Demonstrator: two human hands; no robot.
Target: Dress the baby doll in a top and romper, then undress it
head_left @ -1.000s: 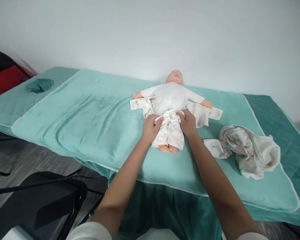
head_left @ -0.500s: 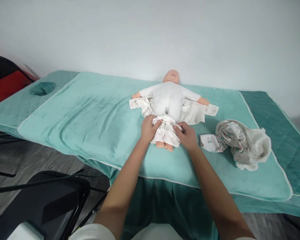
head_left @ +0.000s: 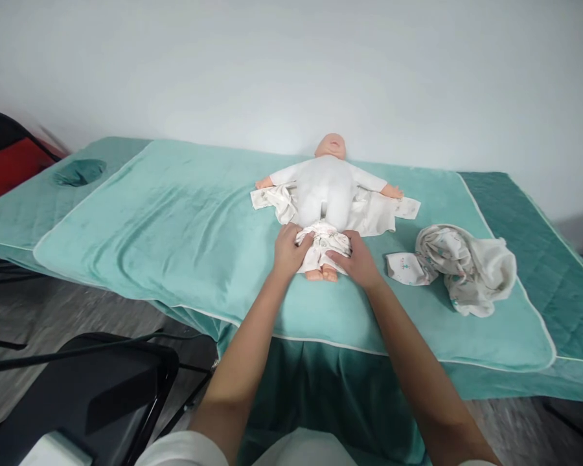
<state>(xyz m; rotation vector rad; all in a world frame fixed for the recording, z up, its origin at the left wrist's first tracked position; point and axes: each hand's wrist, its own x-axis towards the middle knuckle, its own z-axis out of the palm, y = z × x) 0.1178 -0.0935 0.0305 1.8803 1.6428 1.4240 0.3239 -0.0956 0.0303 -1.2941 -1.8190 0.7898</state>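
Midway along the front edge of the long bed covered in quilted teal velvet (head_left: 527,226), a person leans in with both arms stretched forward. On the smooth, pale-teal velvet sheet with white piping (head_left: 189,220) lies a doll with a white cloth body and pink head, hands and feet (head_left: 326,181) — face up, its head by the bed's back edge, its feet pointing to the front edge. White printed trousers (head_left: 322,241) sit bunched around its lower legs, the white thighs bare above them. The left hand (head_left: 286,252) grips one side of the trousers, thumb on the front; the right hand (head_left: 361,260) grasps the other side, its thumb lying across the cloth. The fingers behind the fabric are hidden from me. Under the doll, a pale printed shirt (head_left: 372,213) is spread wide, sleeves out to either side. Towards the sheet's front right corner rests a crumpled bundle of off-white printed cloth (head_left: 476,268) — a small white folded piece with a printed motif (head_left: 408,268) touches its left side.
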